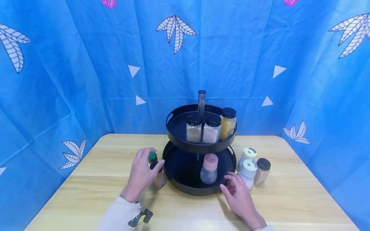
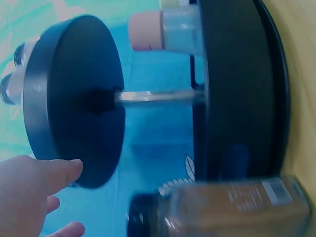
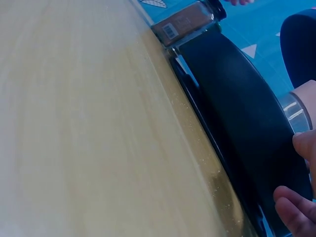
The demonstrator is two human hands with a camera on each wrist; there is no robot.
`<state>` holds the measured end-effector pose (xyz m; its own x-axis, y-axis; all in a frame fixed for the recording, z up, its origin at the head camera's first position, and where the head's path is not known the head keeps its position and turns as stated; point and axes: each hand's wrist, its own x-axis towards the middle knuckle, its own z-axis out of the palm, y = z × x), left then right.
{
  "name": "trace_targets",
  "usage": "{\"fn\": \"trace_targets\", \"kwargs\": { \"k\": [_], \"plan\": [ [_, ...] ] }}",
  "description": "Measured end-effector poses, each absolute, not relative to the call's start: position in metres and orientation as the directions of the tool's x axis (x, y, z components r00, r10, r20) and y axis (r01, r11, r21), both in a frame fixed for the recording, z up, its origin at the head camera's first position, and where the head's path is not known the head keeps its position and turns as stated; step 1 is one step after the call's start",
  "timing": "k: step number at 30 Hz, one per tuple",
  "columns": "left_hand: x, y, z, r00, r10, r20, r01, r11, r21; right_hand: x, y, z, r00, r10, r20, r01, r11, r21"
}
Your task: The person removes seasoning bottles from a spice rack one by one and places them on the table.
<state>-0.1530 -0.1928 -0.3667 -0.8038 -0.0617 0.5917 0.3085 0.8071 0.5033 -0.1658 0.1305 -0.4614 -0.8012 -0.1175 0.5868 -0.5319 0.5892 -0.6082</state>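
My left hand (image 1: pixel 141 170) is at the left of a black two-tier turntable rack, thumb and fingers spread over a square jar of brown spice (image 1: pixel 160 181) with a black lid. In the left wrist view, the fingers are apart from this jar (image 2: pixel 242 205). Just behind it stands a green-lidded jar (image 1: pixel 152 157), partly hidden by the hand. A pink-capped shaker (image 1: pixel 209 170) stands on the rack's lower tray (image 1: pixel 196 191). At that tray's right front rim, my right hand (image 1: pixel 240 196) has its fingers loosely bent, with nothing gripped.
On the upper tray (image 1: pixel 199 148) stand three black-lidded jars, one of them with yellow contents (image 1: pixel 228 126). Right of the rack, two pale-capped shakers (image 1: pixel 247 173) and a black-lidded jar (image 1: pixel 262 172) stand on the wooden table (image 1: pixel 185 213). Blue patterned cloth (image 1: pixel 240 57) hangs behind.
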Motion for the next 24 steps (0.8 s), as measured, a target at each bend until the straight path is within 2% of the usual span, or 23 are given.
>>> {"fn": "trace_targets", "kwargs": {
  "k": [3,13,24],
  "plan": [
    [-0.152,-0.182,-0.361,-0.789,-0.039,0.614,0.346,0.797,0.495,-0.166,0.131,-0.46,-0.799,-0.125,0.588,-0.537,0.586,-0.606],
    [-0.152,-0.148,-0.355,-0.808,0.045,0.587,0.39,0.788,0.477,-0.163,0.127,-0.459,-0.809,-0.186,0.557,-0.556,0.548,-0.625],
    [-0.163,-0.119,-0.362,-0.829,0.128,0.545,0.436,0.757,0.486,-0.158,0.12,-0.461,-0.751,-0.224,0.621,-0.636,0.499,-0.588]
  ]
}}
